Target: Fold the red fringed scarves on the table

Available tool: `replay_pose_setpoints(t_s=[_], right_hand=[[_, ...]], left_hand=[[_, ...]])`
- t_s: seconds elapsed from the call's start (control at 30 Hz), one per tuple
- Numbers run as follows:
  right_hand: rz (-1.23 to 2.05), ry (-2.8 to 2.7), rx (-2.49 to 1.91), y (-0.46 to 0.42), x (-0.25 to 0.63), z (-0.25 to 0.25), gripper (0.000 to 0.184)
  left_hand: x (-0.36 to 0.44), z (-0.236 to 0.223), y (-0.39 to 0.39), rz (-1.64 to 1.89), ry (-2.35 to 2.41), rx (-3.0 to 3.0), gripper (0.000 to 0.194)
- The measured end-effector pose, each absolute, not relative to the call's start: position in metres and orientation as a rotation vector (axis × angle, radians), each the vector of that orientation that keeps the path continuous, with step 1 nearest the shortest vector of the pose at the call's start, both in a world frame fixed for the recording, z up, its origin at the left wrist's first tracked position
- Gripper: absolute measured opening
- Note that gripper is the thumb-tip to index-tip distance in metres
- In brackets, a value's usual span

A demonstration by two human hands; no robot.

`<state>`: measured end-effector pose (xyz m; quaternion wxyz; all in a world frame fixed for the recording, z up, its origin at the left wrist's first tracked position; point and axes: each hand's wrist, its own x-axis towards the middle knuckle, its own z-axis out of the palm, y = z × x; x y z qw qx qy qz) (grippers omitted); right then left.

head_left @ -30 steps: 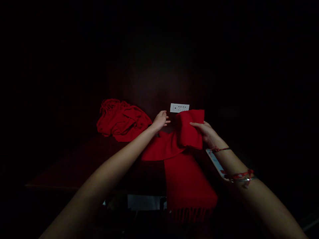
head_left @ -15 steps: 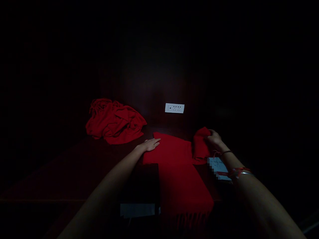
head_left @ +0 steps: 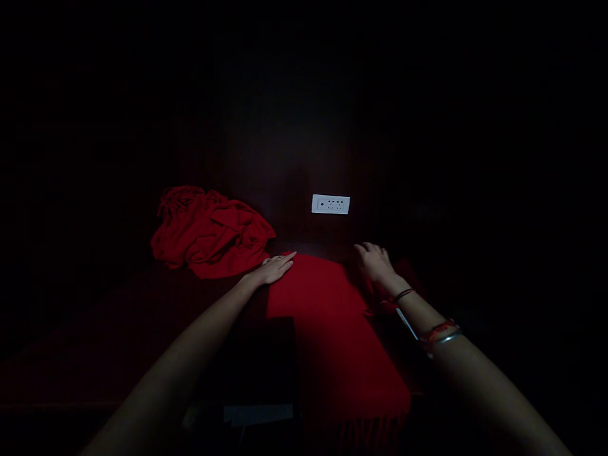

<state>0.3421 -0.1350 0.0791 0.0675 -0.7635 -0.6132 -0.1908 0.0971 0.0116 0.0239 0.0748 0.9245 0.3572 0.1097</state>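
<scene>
A red scarf (head_left: 327, 304) with a fringed end lies spread before me, its fringe hanging over the table's front edge. My left hand (head_left: 277, 268) rests flat, fingers stretched, on the scarf's back left corner. To the right, my right hand (head_left: 375, 261) is over the scarf's right side, fingers slightly bent and apart, with nothing visible in them. Shadowed red cloth (head_left: 384, 306) bunches beneath that hand and wrist; the hand partly hides it.
A second red fringed cloth (head_left: 213, 234) lies in a crumpled heap at the back left of the dark table (head_left: 118, 342). A white socket plate (head_left: 331, 204) is on the wall behind. The edge of a phone-like device (head_left: 406, 322) shows beside my right forearm.
My right hand has moved left from the rolled scarf part it held and let it go. That part now lies in shadow. My left hand stays on the corner; the view has shifted slightly.
</scene>
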Motion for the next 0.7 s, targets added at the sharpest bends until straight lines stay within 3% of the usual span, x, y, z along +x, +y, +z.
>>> replay_pose_setpoints(t_s=[0.13, 0.33, 0.47, 0.7], right_hand=[[-0.071, -2.316, -1.96, -0.113, 0.298, 0.051, 0.052], [-0.152, -2.092, -2.175, -0.111, 0.331, 0.039, 0.046], [-0.016, -2.055, -2.249, -0.115, 0.358, 0.031, 0.05], [0.064, -2.216, -2.231, -0.14, 0.331, 0.01, 0.054]], left_hand=[[0.102, 0.021, 0.009, 0.216, 0.987, 2.693, 0.053], [0.09, 0.015, 0.013, 0.274, 1.026, 2.612, 0.055], [0.073, 0.012, 0.02, 0.299, 0.995, 2.621, 0.054], [0.053, 0.02, 0.035, 0.195, 1.024, 2.687, 0.053]])
